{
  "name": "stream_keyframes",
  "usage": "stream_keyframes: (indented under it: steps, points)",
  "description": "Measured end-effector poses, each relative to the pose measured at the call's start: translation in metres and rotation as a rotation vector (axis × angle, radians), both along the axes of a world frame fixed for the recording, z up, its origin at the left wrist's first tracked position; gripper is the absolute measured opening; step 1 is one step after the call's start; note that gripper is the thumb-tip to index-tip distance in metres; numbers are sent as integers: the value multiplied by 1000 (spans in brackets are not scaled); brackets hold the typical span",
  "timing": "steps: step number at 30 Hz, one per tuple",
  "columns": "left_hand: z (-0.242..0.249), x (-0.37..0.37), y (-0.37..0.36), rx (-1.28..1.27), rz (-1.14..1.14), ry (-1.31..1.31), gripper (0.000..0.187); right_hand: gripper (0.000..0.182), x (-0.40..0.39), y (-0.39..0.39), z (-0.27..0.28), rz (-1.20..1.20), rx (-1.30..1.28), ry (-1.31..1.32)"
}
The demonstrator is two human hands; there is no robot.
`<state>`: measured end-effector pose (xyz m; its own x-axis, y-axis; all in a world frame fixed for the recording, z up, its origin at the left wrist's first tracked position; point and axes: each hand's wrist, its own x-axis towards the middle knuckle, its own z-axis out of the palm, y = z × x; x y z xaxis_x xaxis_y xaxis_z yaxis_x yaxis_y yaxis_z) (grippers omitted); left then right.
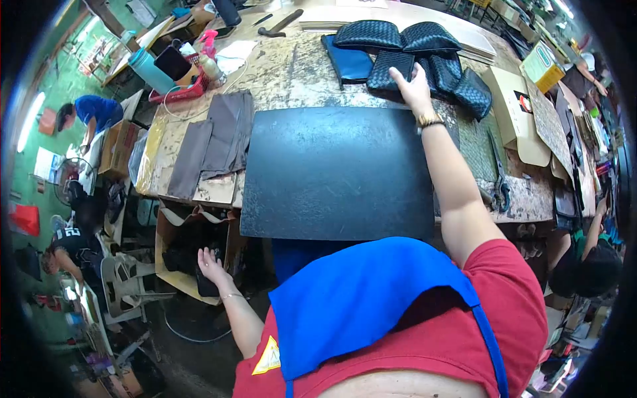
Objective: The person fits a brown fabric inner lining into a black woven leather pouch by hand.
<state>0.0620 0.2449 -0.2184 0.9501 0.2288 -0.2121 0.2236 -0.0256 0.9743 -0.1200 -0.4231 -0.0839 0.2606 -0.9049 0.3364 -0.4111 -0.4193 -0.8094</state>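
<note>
My right hand [415, 86] reaches to the back of the table, thumb and fingers around the near edge of a black woven piece [385, 69]. More black woven pieces [368, 33] lie around it, with a blue-lined one [350, 64] on the left. Below my right arm's reach, a large black board [338, 172] lies flat at the table's front edge. My left hand [211, 264] hangs low beside an open cardboard box [232, 255] under the table, its fingers apart. A dark item [207, 285] shows just below that hand; whether they touch is unclear.
Grey cloth pieces [227, 132] lie left of the board. Farther back are a red basket [179, 95], a turquoise bottle [149, 69] and a hammer [281, 24]. Scissors [502, 189] and a cardboard box [511, 113] are at the right. Other people work at both sides.
</note>
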Motion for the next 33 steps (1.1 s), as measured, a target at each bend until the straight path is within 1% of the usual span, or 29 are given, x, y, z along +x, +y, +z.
stream_keyframes:
  steps: [1, 4, 5, 6, 8, 10, 12, 14, 16, 18, 19, 20, 22, 24, 26, 27, 28, 30, 31, 32, 33]
  points:
    - [17, -10, -5, 32, 29, -16, 42, 91, 6, -7, -4, 20, 205, -140]
    - [44, -15, -7, 63, 105, -183, 35, 82, 16, 3, 3, 185, 192, -257]
    - [47, -12, -8, 57, 112, -337, 30, 75, 21, 8, 6, 341, 205, -398]
    - [60, -12, -18, 70, 74, -396, 29, 67, 18, 42, 36, 438, 184, -380]
    - [106, -19, -55, 115, -15, -506, 27, 68, 12, 98, 63, 713, 149, -339]
    - [138, -25, -97, 90, -184, -546, 27, 59, -1, 151, 79, 763, -387, 12]
    - [159, -33, -140, 126, -452, -561, 33, 52, -14, 195, 87, 868, -542, 267]
    - [181, -50, -189, 35, -662, -524, 33, 49, -21, 223, 89, 964, -581, 304]
    - [190, -56, -223, -40, -873, -458, 48, 48, -24, 237, 87, 1009, -681, 269]
    - [192, -51, -249, -56, -978, -503, 62, 40, -29, 245, 98, 1123, -699, 350]
    - [198, -48, -265, -46, -972, -484, 65, 41, -33, 250, 103, 1195, -655, 379]
    - [204, -42, -278, -34, -969, -464, 69, 41, -34, 251, 104, 1205, -627, 360]
    - [202, -33, -284, -81, -1027, -426, 68, 42, -36, 250, 103, 1221, -568, 324]
    - [204, -33, -284, -123, -1088, -360, 67, 44, -35, 246, 99, 1203, -570, 300]
    - [221, -46, -282, -216, -963, -242, 64, 44, -33, 238, 95, 1163, -572, 263]
    - [226, -52, -281, -263, -904, -184, 62, 45, -30, 228, 92, 1112, -545, 242]
    - [220, -54, -278, -213, -913, -250, 60, 41, -26, 215, 89, 987, -607, 137]
    - [196, -50, -270, -119, -929, -386, 58, 40, -29, 179, 97, 818, -409, 91]
    - [183, -48, -264, -67, -988, -422, 56, 37, -29, 161, 95, 732, -368, -45]
    - [165, -49, -262, -98, -978, -420, 55, 34, -30, 144, 90, 646, -327, -180]
    - [151, -53, -257, 10, -977, -463, 53, 33, -33, 127, 89, 544, -282, -125]
